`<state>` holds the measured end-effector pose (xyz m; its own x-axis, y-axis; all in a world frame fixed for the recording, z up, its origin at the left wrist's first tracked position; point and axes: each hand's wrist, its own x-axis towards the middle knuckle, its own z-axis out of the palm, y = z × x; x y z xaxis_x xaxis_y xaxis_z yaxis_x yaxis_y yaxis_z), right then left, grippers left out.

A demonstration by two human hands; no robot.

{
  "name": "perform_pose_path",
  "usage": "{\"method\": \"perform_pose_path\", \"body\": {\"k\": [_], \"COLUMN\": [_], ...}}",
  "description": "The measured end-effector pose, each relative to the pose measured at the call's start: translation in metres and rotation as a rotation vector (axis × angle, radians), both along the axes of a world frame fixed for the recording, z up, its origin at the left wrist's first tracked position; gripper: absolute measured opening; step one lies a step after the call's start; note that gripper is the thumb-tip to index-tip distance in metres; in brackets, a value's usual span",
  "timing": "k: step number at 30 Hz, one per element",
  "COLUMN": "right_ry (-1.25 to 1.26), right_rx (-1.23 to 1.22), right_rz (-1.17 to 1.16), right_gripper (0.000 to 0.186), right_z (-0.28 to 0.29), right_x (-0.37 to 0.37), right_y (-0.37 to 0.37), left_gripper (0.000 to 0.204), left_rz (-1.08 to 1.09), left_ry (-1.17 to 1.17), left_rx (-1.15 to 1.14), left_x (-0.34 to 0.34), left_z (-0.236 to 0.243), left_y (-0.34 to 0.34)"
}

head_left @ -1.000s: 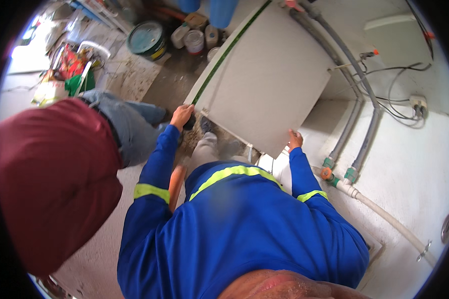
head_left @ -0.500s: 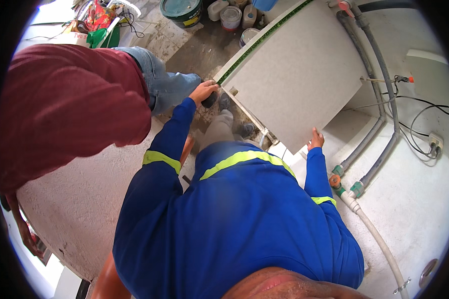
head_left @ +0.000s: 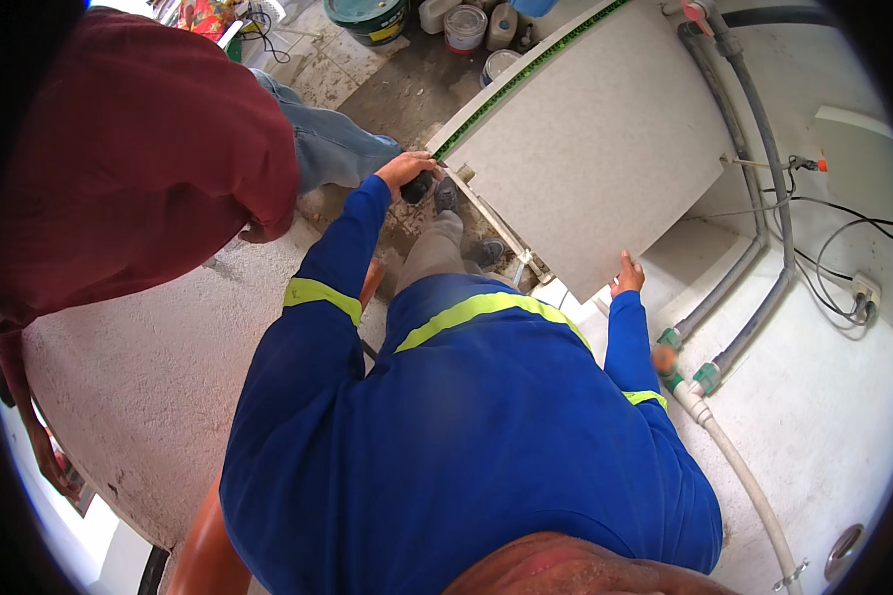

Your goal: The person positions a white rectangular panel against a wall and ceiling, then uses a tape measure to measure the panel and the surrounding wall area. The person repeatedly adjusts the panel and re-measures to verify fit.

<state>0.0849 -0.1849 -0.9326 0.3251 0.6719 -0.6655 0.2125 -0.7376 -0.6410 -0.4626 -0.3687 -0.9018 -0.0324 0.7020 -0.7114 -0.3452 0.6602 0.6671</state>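
A large pale grey board [head_left: 595,149] is in front of me, tilted, with a green patterned strip [head_left: 531,77] along its far left edge. My left hand [head_left: 404,174] grips the board's left corner, at the near end of that strip. Beside those fingers is a dark rounded object [head_left: 417,187], perhaps a shoe. At the near right corner, my right hand [head_left: 626,275] holds the board's edge with its fingers up against it; part of the palm is hidden. Beneath the near edge runs a pale frame bar [head_left: 496,226].
A person in a maroon shirt [head_left: 159,149] leans in close on my left. Grey pipes [head_left: 764,178] with green fittings and a white pipe [head_left: 744,471] line the right wall, near a cabled socket [head_left: 866,290]. Buckets [head_left: 367,18] and tins [head_left: 464,30] stand far off. An orange pipe [head_left: 208,550] lies lower left.
The person in maroon has shifted, and a hand now shows below their sleeve. My hands stay at the same corners of the board; the view has moved slightly.
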Motion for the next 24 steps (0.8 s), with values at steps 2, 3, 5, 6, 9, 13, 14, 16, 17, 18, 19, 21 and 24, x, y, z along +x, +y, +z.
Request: {"method": "perform_pose_path", "body": {"k": [2, 3, 5, 6, 9, 13, 14, 16, 17, 18, 19, 21, 24], "right_ry": [0.013, 0.01, 0.008, 0.009, -0.027, -0.071, -0.107, -0.051, -0.024, -0.015, 0.0, -0.029, -0.185], "right_rx": [-0.005, -0.008, -0.001, 0.011, 0.001, -0.058, -0.054, 0.033, 0.054, 0.063, 0.063, 0.069, 0.124], "right_rz": [0.011, 0.021, 0.01, -0.011, -0.025, 0.009, 0.062, 0.096, 0.114, 0.127, 0.142, 0.19, 0.272], "right_gripper": [0.04, 0.04, 0.039, 0.038, 0.038, 0.055, 0.051, 0.047, 0.046, 0.046, 0.046, 0.045, 0.042], "right_z": [0.001, 0.001, 0.0, -0.002, -0.008, -0.012, -0.011, -0.008, -0.006, -0.005, -0.005, -0.009, -0.021], "right_x": [0.0, 0.001, 0.001, 0.002, 0.004, 0.006, 0.006, 0.005, 0.004, 0.004, 0.004, 0.005, 0.005], "right_y": [0.0, 0.0, 0.0, -0.001, -0.001, 0.0, 0.0, -0.004, -0.006, -0.007, -0.008, -0.008, -0.007], "left_gripper": [0.02, 0.02, 0.019, 0.018, 0.017, 0.025, 0.02, 0.021, 0.021, 0.021, 0.021, 0.022, 0.022], "left_rz": [-0.049, -0.093, -0.119, -0.102, -0.332, -0.252, -0.326, -0.059, 0.023, 0.083, 0.081, 0.084, -0.039], "left_ry": [0.07, 0.121, 0.135, 0.097, 0.822, 0.315, 0.416, 0.176, 0.125, 0.103, 0.061, -0.064, -0.005], "left_rx": [0.044, 0.08, 0.091, 0.067, 0.892, 0.314, 0.296, 0.188, 0.139, 0.083, 0.113, 0.211, 0.193], "left_x": [-0.002, -0.004, -0.007, -0.009, -0.016, -0.015, -0.012, -0.005, 0.0, 0.007, 0.014, 0.031, 0.063], "left_z": [-0.005, -0.008, -0.016, -0.021, -0.033, -0.033, -0.027, -0.01, 0.0, 0.01, 0.018, 0.03, 0.031], "left_y": [0.001, 0.0, -0.001, -0.003, -0.007, -0.002, 0.0, -0.001, -0.002, -0.005, -0.008, -0.023, -0.053]}}
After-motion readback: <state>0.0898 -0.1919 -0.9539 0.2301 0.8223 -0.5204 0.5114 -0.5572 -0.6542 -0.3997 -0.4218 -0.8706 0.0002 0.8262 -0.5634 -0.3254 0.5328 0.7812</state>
